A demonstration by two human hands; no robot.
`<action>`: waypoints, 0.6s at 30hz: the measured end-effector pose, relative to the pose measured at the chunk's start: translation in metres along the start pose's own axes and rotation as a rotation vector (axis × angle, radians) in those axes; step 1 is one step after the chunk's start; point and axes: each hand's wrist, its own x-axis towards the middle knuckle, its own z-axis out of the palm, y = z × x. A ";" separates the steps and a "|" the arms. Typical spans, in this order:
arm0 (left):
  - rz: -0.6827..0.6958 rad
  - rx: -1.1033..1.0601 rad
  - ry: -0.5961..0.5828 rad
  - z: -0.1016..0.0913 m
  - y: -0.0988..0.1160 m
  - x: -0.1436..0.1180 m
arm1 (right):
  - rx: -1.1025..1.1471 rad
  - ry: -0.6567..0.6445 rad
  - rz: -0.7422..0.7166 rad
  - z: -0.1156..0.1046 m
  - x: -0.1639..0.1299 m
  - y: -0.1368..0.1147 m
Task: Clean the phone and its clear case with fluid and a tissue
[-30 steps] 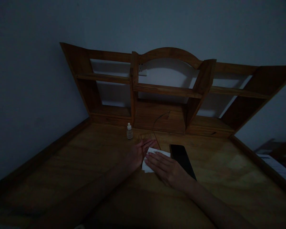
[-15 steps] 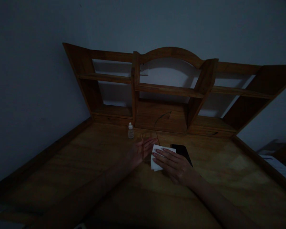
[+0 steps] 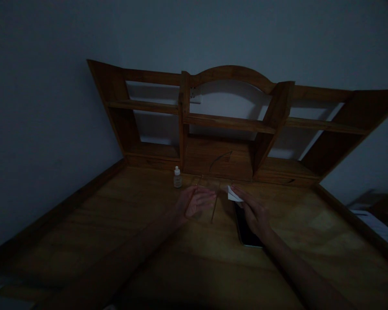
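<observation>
My left hand (image 3: pixel 195 201) holds a thin, clear rectangular pane (image 3: pixel 208 216) above the desk, palm and fingers showing through it. Dim light leaves the exact grip on its edges hard to see. To the right, my right hand (image 3: pixel 255 211) pinches a folded white tissue (image 3: pixel 234 195), lifted just off the pane's right edge. Beneath that hand lies a black smartphone (image 3: pixel 247 230) on the desk, partly covered by the hand. A small clear bottle with a white cap (image 3: pixel 177 178) stands upright behind my left hand.
The wooden desk (image 3: pixel 168 267) carries a wooden shelf unit (image 3: pixel 229 125) along its back. A thin dark cable (image 3: pixel 220 159) shows in front of the middle compartment. On the wall behind is a white socket (image 3: pixel 195 98). Papers (image 3: pixel 377 226) lie beyond the desk's right edge.
My right hand has lifted the tissue off the pane and moved right and slightly away. More of the pane and the smartphone is now visible. My left hand stays nearly in place.
</observation>
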 end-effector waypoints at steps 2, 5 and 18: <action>0.028 0.158 0.055 0.000 0.003 0.003 | 0.049 0.032 0.063 0.002 0.000 0.003; 0.093 0.287 0.127 0.001 0.020 0.006 | 0.087 0.102 0.160 0.003 0.000 0.007; 0.373 1.621 0.149 0.056 -0.014 -0.002 | 0.034 0.271 0.289 -0.025 0.010 0.030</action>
